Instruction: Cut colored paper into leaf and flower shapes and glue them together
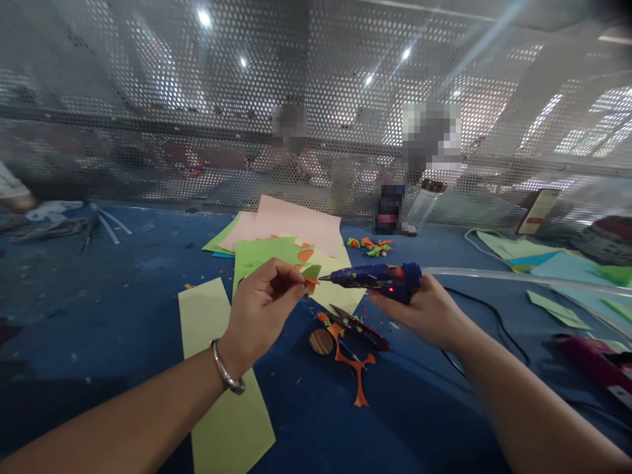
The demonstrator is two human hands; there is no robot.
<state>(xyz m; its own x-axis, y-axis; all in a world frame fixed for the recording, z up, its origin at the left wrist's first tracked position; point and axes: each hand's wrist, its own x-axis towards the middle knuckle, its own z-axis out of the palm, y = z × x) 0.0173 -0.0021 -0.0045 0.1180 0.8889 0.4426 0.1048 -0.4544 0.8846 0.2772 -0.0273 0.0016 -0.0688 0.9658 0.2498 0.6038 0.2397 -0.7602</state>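
Glue gun [365, 276] was in right hand [427, 313], right of left hand [266, 309]. Disc [321, 342] lay left of scissors [371, 334] on table [316, 434]; paper stack [296, 227] farther, sheet [232, 428] left, bottle [423, 207] far right.

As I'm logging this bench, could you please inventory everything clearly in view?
glue gun: one, dark blue, centre
held paper: count unclear, green and orange, left of gun
rod: one, translucent, behind gun
overlapping sheets: several, pink, green, yellow, centre
long sheet: one, pale yellow, left
scissors: one, dark, below gun
wooden disc: one, brown, beside scissors
offcut: one, orange, near scissors
cut pieces: several, green and orange, beyond gun
jar: one, clear, back
box: one, pale, back right
loose sheets: several, green, blue, right
cable: at least one, black, right
unclear object: one, magenta, right edge
table: one, blue, foreground
screen: one, grey, background
bracelet: one, silver, left wrist
left grip: one, pinching held paper
right grip: one, around glue gun
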